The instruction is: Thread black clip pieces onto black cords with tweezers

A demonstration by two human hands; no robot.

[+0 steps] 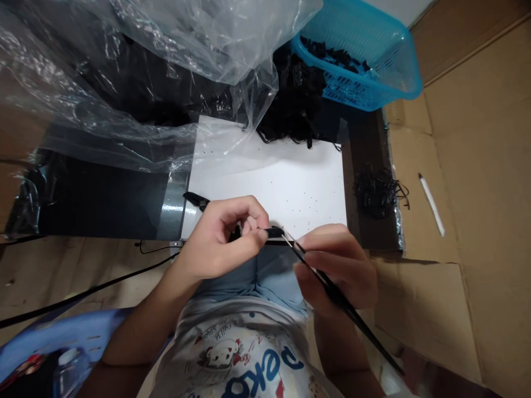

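My left hand [228, 237] is closed, pinching a small black piece [274, 232] between thumb and forefinger above the front edge of the white sheet [265, 177]. In my right hand [340, 265] is a pair of long black tweezers [338, 296], held like a pen. Their pale tips meet or nearly meet the right end of the black piece; I cannot tell whether they grip it. Partly behind my left hand lies a black-handled tool [194, 199], its other end hidden.
Clear plastic [232, 33] covers dark material at the back left. A heap of black pieces [294, 94] sits beside a blue basket [373, 94] with more inside. Thin black scraps [377, 190] lie on the right, near a white pen-like stick [431, 204] on cardboard [477, 138].
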